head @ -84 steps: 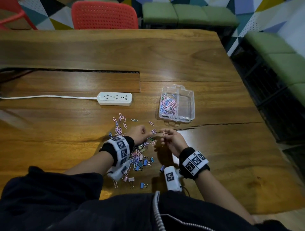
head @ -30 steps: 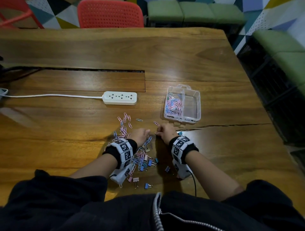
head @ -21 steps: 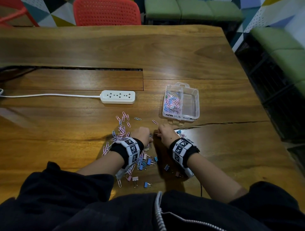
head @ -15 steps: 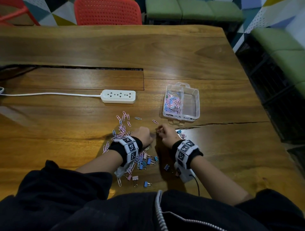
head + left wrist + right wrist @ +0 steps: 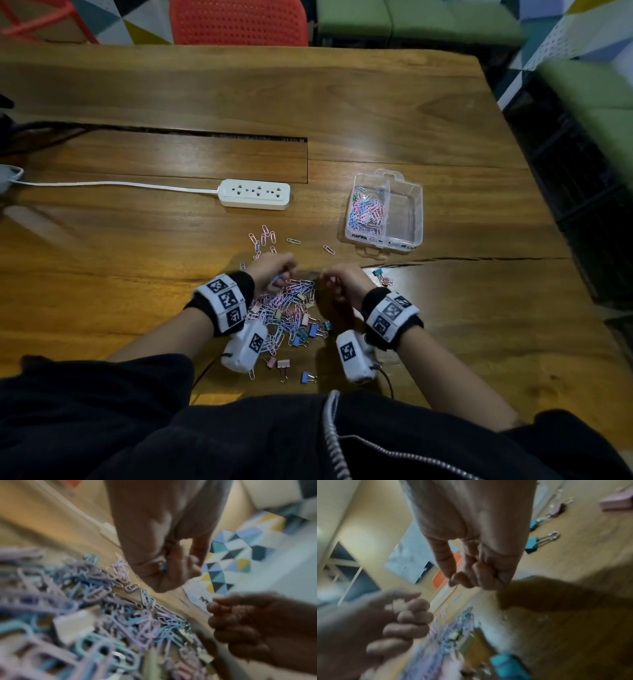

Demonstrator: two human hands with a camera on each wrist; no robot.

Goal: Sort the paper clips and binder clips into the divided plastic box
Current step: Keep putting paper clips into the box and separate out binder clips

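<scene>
Pastel pink, lilac and pale blue paper clips (image 5: pixel 291 308) lie heaped on the glossy brown wooden table (image 5: pixel 445 325), mixed with blue, pink and beige binder clips (image 5: pixel 310 330). The divided box (image 5: pixel 406 219) is clear plastic, the power strip (image 5: pixel 254 194) white, the chair (image 5: pixel 239 20) perforated orange-red. Both wristbands (image 5: pixel 226 303) are black with white panels bearing black square markers.

Head view dim, glare on table (image 5: pixel 428 308); edges warped. Both wrist views motion-blurred, soft focus.

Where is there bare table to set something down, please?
Bare wood lies right of the divided box and behind the power strip. Crowded: the clip pile between the left hand and right hand.
</scene>
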